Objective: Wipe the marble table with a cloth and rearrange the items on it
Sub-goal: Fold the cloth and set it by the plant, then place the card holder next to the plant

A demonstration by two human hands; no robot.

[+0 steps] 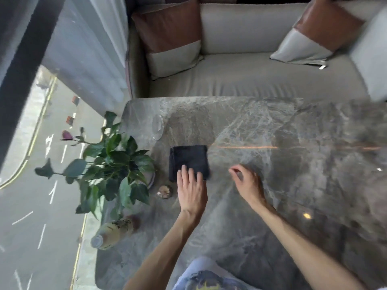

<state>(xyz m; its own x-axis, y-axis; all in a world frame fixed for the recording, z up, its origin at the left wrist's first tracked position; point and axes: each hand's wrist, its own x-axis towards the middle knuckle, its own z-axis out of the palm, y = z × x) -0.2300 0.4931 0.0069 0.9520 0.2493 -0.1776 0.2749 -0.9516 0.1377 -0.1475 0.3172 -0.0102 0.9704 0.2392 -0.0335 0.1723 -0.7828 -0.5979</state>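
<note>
On grey marble desk, sofa at 12, window at 9. Dark cloth folded flat mid-desk; left hand fingers spread on its near edge. Right hand beside, fingers loosely curled, empty. Bottle at 8, contents unclear.

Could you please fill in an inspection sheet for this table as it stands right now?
Surface: grey marble table, mostly bare on the right.
Job's things: dark folded cloth lying flat.
Clutter: potted plant, bottle, clear glass and small round object along the left edge.
Hands: left hand flat, fingertips on the cloth; right hand loosely curled, empty, beside it.
Cables: nothing seen.
Surroundings: sofa with cushions behind; window over street at left.
</note>
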